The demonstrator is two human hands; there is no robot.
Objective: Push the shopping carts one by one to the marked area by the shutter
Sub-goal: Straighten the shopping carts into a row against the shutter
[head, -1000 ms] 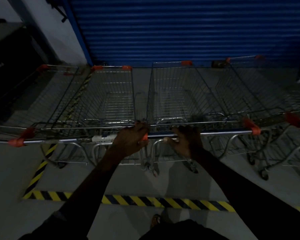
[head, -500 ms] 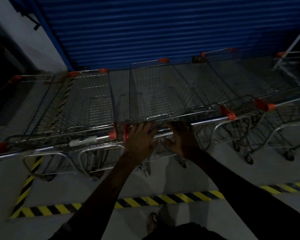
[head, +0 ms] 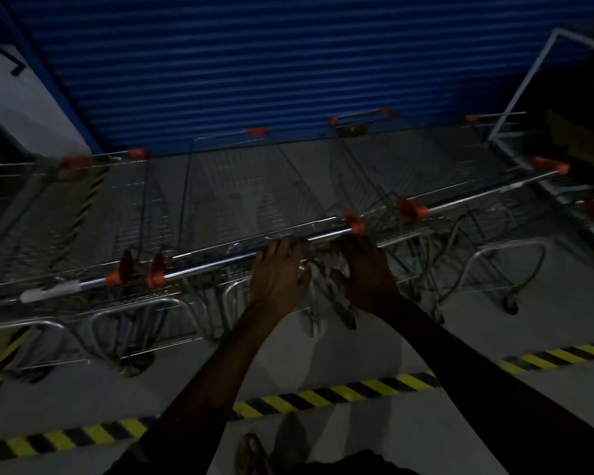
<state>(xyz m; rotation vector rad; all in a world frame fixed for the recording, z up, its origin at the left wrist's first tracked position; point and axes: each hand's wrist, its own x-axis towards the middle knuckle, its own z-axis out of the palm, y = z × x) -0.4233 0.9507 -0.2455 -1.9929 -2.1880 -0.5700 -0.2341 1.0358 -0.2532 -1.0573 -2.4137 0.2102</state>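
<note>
Blue ribbed shutter (head: 254, 63); yellow-black striped floor tape (head: 323, 399); orange cart handle caps (head: 354, 223).

left hand (head: 277, 273), right hand (head: 368, 274) apparently gripping cart handle (head: 220, 261) | shutter (head: 254, 63) ahead

Dark clothing (head: 343, 466) and an open sandal (head: 252, 453) are worn.

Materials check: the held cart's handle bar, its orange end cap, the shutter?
Handle bar: polished or chromed metal tube, judging by its bright glints. Orange end cap: likely moulded plastic, matt. Shutter: ribbed sheet metal painted blue, probably steel.
</note>
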